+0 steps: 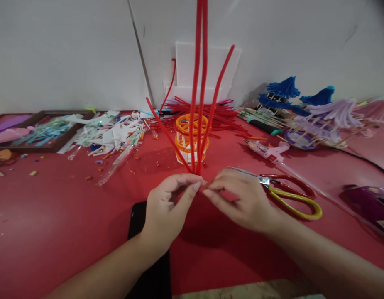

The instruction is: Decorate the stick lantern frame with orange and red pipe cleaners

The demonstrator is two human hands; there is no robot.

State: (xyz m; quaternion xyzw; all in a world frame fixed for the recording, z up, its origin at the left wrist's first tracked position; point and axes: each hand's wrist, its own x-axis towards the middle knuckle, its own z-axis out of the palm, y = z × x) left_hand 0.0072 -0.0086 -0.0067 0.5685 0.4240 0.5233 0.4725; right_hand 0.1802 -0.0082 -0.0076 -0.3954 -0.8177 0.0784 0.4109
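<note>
The red stems (202,83) rise from frame centre to its top edge, their ends pinched in my left hand (171,203); my right hand's (241,199) fingertips press together beside them, near the scissors (291,193), right of centre.

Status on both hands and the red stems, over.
Left hand pinching red stems at base. Right hand close beside. Scissors near right hand.

Your bare hands and forearms.
Your left hand (167,207) and right hand (241,201) are ungloved, with short nails on the thumbs; your left forearm (107,265) and right forearm (328,255) are uncovered from the wrists to the picture's edges, slender and smooth.
</note>
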